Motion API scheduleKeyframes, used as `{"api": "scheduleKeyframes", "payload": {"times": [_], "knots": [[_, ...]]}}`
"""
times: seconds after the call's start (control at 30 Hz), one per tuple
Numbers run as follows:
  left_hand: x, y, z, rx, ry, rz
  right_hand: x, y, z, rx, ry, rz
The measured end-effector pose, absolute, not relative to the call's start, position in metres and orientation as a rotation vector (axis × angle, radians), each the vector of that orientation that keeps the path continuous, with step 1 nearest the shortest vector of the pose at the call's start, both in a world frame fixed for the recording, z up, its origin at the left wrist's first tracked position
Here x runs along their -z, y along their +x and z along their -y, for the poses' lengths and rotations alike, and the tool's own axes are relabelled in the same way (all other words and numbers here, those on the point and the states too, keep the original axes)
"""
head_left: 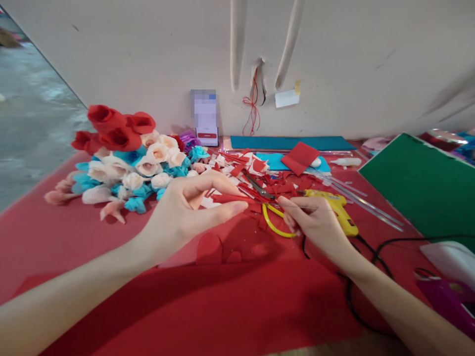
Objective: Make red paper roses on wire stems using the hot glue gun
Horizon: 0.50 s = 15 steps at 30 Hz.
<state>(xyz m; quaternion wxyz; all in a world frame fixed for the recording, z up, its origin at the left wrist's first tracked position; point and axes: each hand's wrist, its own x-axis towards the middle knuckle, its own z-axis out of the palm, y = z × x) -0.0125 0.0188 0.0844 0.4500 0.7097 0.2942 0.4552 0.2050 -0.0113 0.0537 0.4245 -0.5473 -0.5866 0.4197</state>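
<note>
My left hand [181, 212] is closed in a pinch, with a narrow red paper piece [226, 198] between thumb and forefinger. A thin wire [261, 202] runs from it towards my right hand [311, 217], whose thumb and fingertips are pressed together on the wire. Whether the paper is fixed to the wire, I cannot tell. Just beyond lie scissors [276, 227] with yellow handles, their dark blades among red and white paper scraps [237, 163]. Right of them, a yellow glue gun [343, 215] lies partly behind my right hand.
Red, white and blue paper flowers [148, 165] are heaped at the left. A phone [206, 118] leans on the wall. Clear glue sticks [365, 202] and a green board [426, 183] are at the right, near a black cable [374, 252]. Red sheet [208, 306] spreads in front.
</note>
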Motion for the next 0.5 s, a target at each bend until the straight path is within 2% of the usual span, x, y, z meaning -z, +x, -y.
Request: {"api": "scheduleKeyframes", "payload": {"times": [0.2,0.5], "knots": [[-0.083,-0.008,-0.016,-1.027,1.815,-0.741,-0.034,0.200,0.007,-0.988,-1.355,1.578],[-0.081,-0.004,-0.014,-0.958,1.782,-0.800,-0.054,0.197,0.017,-0.947,-1.317,1.558]]}}
